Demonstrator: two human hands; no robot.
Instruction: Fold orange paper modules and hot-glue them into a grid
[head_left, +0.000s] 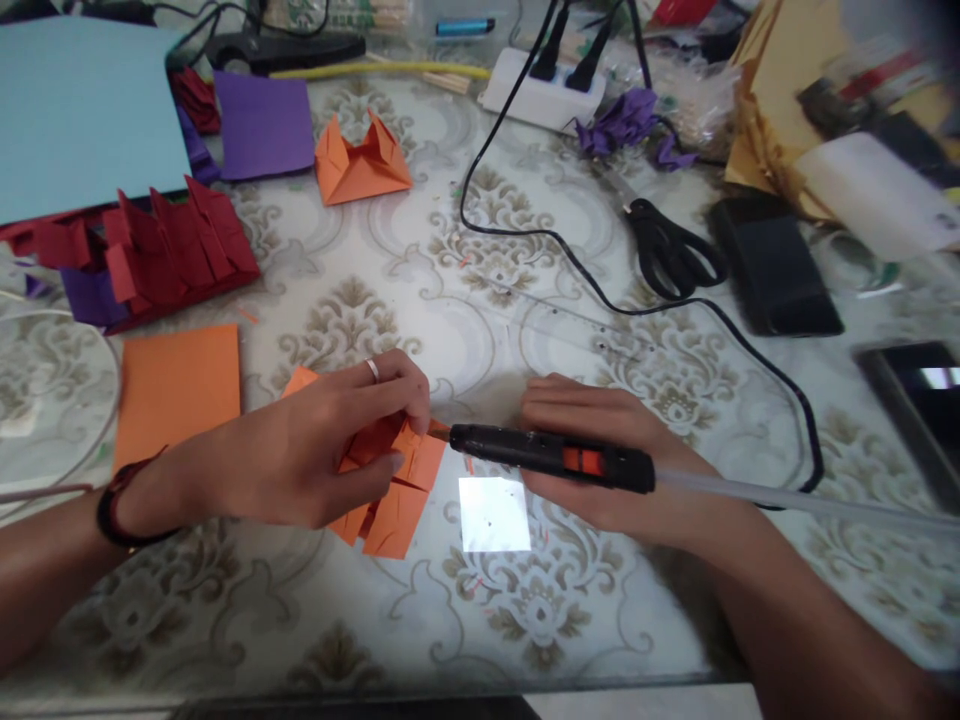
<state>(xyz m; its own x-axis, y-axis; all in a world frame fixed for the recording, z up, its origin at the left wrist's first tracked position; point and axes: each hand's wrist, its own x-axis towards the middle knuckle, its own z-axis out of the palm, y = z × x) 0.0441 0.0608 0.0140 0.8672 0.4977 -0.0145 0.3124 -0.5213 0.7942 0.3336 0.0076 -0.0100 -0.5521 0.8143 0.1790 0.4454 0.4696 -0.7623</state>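
My left hand (pixel 337 440), with a ring on one finger, is closed on a folded orange paper piece (pixel 397 515) that lies on the patterned table. Its thumb and fingers pinch a flap near the piece's right side. My right hand (pixel 585 440) grips a black hot glue gun (pixel 540 455), whose handle is hidden behind the fingers. A long clear glue stick (pixel 750 495) sticks out from the gun's rear end. The nozzle points left, right at the edge of the orange paper by my left fingertips; whether it touches cannot be made out.
Orange sheets (pixel 180 385), dark red folded pieces (pixel 180 240), a purple sheet (pixel 266 125) and an orange folded piece (pixel 364 160) lie left and behind. Black scissors (pixel 671 245), a phone (pixel 776 265) and a clear ruler (pixel 562 315) are right. A black cord (pixel 570 255) runs from the power strip (pixel 544 90).
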